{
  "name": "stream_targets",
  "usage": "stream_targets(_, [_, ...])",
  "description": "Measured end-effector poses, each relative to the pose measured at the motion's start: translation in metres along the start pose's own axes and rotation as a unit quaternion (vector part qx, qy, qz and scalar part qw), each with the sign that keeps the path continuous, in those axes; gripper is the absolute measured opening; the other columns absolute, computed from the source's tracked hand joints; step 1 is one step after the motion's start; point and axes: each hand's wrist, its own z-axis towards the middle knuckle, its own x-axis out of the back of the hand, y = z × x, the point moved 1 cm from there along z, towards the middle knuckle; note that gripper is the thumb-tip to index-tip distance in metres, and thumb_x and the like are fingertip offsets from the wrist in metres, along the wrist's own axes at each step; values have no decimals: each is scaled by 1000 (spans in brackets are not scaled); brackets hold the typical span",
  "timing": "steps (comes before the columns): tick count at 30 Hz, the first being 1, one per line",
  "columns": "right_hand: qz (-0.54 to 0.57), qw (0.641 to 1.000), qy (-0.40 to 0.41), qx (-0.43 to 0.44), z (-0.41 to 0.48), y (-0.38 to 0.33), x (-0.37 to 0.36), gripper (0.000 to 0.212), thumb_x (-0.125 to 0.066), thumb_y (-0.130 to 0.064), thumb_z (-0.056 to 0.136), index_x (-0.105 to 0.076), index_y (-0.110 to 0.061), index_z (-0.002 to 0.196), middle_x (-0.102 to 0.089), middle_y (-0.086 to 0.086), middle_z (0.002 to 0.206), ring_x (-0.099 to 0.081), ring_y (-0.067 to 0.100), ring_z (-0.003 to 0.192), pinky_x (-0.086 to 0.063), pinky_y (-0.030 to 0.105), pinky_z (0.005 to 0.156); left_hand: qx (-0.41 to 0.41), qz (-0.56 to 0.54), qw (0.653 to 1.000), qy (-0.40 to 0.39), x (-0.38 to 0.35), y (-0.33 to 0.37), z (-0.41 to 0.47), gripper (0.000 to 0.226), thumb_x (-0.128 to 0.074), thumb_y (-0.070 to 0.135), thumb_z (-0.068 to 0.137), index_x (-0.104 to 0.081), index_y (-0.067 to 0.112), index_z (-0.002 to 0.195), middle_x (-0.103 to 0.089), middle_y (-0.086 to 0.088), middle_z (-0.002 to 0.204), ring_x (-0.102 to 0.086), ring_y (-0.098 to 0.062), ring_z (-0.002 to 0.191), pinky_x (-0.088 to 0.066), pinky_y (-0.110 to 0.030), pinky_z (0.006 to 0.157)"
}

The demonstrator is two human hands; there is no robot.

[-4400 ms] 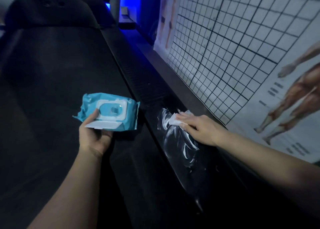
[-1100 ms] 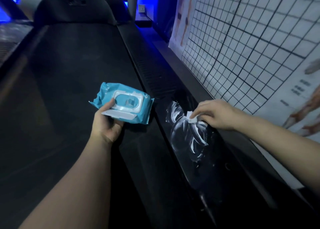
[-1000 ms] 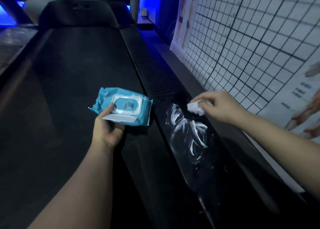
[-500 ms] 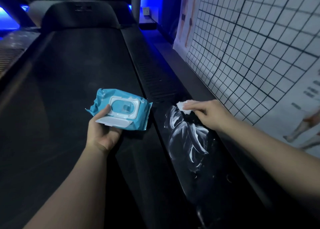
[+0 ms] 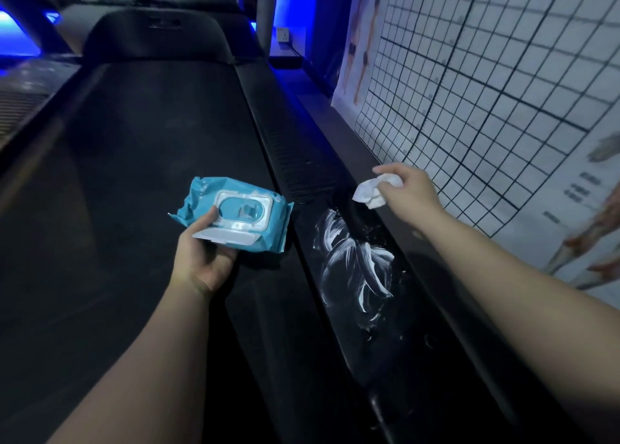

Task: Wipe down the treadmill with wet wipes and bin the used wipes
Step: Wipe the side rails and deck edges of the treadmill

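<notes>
A black treadmill fills the view, its belt [image 5: 141, 182] on the left and its right side rail [image 5: 362, 309] running toward me. White wet smears [image 5: 352, 262] streak that rail. My left hand [image 5: 201, 259] grips a blue wet-wipe pack [image 5: 235, 214] with its white lid flipped open, held over the belt's right edge. My right hand [image 5: 409, 192] pinches a crumpled white wipe [image 5: 372, 192], lifted a little above the rail just beyond the smears.
A white wall chart with a black grid [image 5: 486, 74] and body figures runs close along the right of the rail. The treadmill's motor hood [image 5: 157, 38] sits at the far end, with blue light behind it. Another machine's ribbed edge [image 5: 20, 105] lies at the left.
My right hand has lifted the wipe off the rail after pressing it there half a second ago. The wet smears have grown since the earliest frame. My left hand keeps the pack steady.
</notes>
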Motion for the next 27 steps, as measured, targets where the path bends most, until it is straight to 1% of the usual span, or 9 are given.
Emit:
stream_targets(2, [-19, 999, -10, 33, 3, -1, -5, 39, -57, -9, 89, -68, -28, 120, -63, -16, 115, -59, 7, 106, -46, 23, 88, 0, 2, 1000, 2, -1, 0, 0, 37, -57, 16, 105, -62, 5, 140, -73, -16, 131, -73, -29, 118, -54, -46, 104])
stream_targets(3, [-26, 998, -13, 48, 3, -1, -8, 39, -58, -9, 89, -67, -28, 122, -62, -16, 115, -58, 7, 108, -45, 24, 90, 1, 3, 1000, 3, -1, 0, -1, 36, -57, 16, 106, -62, 5, 139, -73, -16, 131, -73, -29, 117, -55, -46, 104])
stream_targets(8, [-138, 985, -37, 96, 1, 18, -18, 33, -67, -15, 89, -69, -25, 121, -58, -2, 116, -57, 16, 106, -37, 22, 88, 8, 6, 1000, -3, -2, 1, 1, 33, -57, 17, 105, -64, 5, 136, -73, -16, 130, -74, -29, 116, -55, -46, 102])
stream_targets(12, [-133, 974, -71, 167, -4, 22, -16, 17, -70, -11, 91, -76, -22, 103, -58, -8, 107, -56, -1, 88, -43, 8, 78, 14, 8, 1000, -2, -2, 2, 2, 35, -58, 16, 105, -63, 5, 137, -72, -17, 133, -73, -30, 119, -55, -47, 105])
stream_targets(17, [-135, 963, -126, 195, -6, 29, -18, 17, -71, -16, 92, -77, -20, 108, -64, -15, 110, -59, -14, 93, -43, 1, 81, 9, 9, 1000, -3, -4, 2, 2, 33, -58, 14, 105, -64, 4, 135, -74, -16, 128, -76, -30, 112, -65, -45, 85])
stream_targets(20, [-195, 945, -150, 215, 2, 29, -21, 22, -68, -27, 96, -76, -25, 116, -65, -13, 123, -52, -4, 113, -33, 1, 96, 11, 10, 1000, -5, -4, 2, 2, 33, -57, 14, 105, -64, 4, 136, -74, -16, 128, -75, -29, 113, -65, -45, 84])
stream_targets(22, [-231, 934, -158, 223, 13, 25, -25, 22, -67, -29, 97, -76, -26, 117, -65, -10, 132, -51, 9, 129, -31, 15, 108, 15, 10, 1000, -6, -5, 2, 1, 30, -57, 14, 105, -65, 4, 132, -75, -16, 125, -77, -29, 108, -66, -44, 79])
stream_targets(25, [-202, 952, -147, 179, 22, 21, -35, 20, -67, -28, 97, -77, -25, 114, -67, -11, 127, -59, 10, 120, -37, 17, 103, 12, 13, 1000, -5, -6, 2, 0, 28, -57, 14, 105, -66, 3, 130, -76, -16, 122, -78, -28, 104, -66, -43, 75])
stream_targets(27, [-163, 968, -116, 150, 23, 22, -41, 16, -69, -29, 95, -79, -25, 107, -60, -15, 110, -58, 11, 109, -44, 20, 96, 11, 17, 1000, -5, -6, 2, 0, 29, -57, 14, 106, -65, 4, 132, -76, -16, 124, -78, -29, 107, -66, -43, 76])
